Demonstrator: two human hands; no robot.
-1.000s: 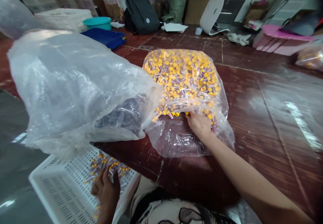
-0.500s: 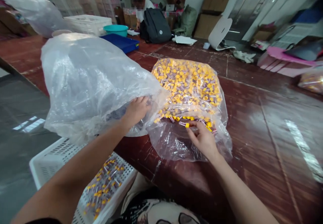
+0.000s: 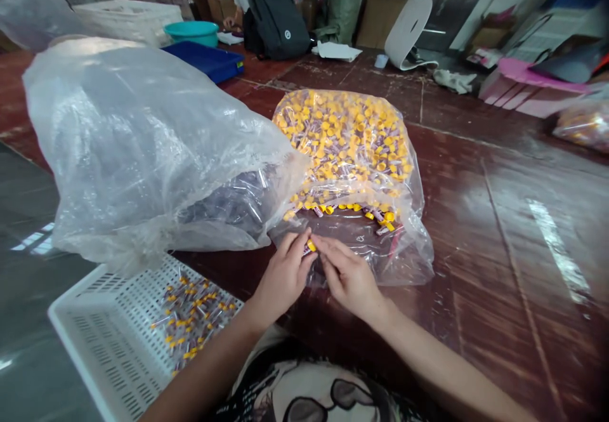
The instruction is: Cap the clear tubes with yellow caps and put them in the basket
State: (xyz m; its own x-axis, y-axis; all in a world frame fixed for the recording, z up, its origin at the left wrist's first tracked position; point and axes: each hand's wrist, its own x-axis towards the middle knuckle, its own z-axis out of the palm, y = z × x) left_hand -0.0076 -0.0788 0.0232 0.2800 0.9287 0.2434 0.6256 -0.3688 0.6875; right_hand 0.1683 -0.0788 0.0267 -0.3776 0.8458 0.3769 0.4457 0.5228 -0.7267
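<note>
A small tube with a yellow cap (image 3: 311,244) is pinched between my hands, over the front of an open clear bag. My left hand (image 3: 284,275) closes its fingers around the tube's printed body. My right hand (image 3: 351,280) has its fingertips together at the yellow end. Just behind them, the clear bag (image 3: 347,149) is full of similar yellow-and-purple pieces, a few spilling at its mouth. To the left lies a large translucent bag (image 3: 128,136); its contents are hard to make out. Below it, a white perforated basket (image 3: 90,333) holds many clear tubes with yellow parts (image 3: 195,314).
A blue tray (image 3: 204,61), a teal basin (image 3: 193,32) and a white crate (image 3: 128,19) stand at the back left. Behind the full bag are a dark backpack (image 3: 278,19) and a seated person, partly cut off. A pink box (image 3: 533,89) sits at the right.
My left hand has left the translucent bag and come to the middle. My right hand has carried a yellow-capped piece from the bag's mouth leftward to meet it. The view has tilted down.
</note>
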